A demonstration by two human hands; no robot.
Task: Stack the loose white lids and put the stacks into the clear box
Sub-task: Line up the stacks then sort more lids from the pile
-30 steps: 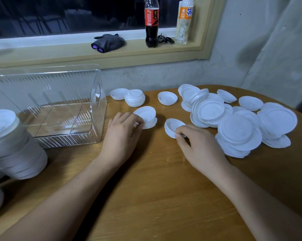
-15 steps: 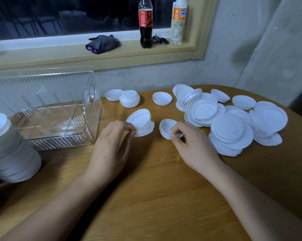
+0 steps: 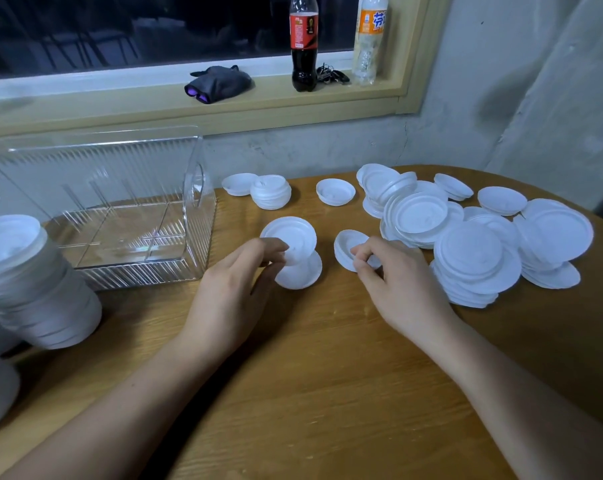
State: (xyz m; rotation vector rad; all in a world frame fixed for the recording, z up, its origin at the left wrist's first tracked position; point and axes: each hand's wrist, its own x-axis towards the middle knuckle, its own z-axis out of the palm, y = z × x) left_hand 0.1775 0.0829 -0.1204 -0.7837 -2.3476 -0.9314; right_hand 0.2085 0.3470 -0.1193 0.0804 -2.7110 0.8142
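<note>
My left hand (image 3: 232,292) pinches the near edge of a white lid (image 3: 288,233), tilting it up over a second lid (image 3: 302,273) that lies flat on the wooden table (image 3: 293,393). My right hand (image 3: 395,285) pinches a small tilted stack of white lids (image 3: 348,245). A big heap of loose white lids (image 3: 473,244) spreads to the right of that hand. The clear box (image 3: 127,209) stands at the left with nothing inside. A short stack of lids (image 3: 270,192) and two single lids (image 3: 239,183) (image 3: 335,192) sit further back.
A tall blurred stack of white lids (image 3: 26,282) leans at the near left edge. On the window sill stand a cola bottle (image 3: 303,43), an orange-label bottle (image 3: 369,39), keys and a dark bundle (image 3: 220,83). A grey wall closes the right side.
My left hand has drawn back from lying over the lid and lifted its near edge. My right hand has tipped its small stack up. The view shifted slightly.
</note>
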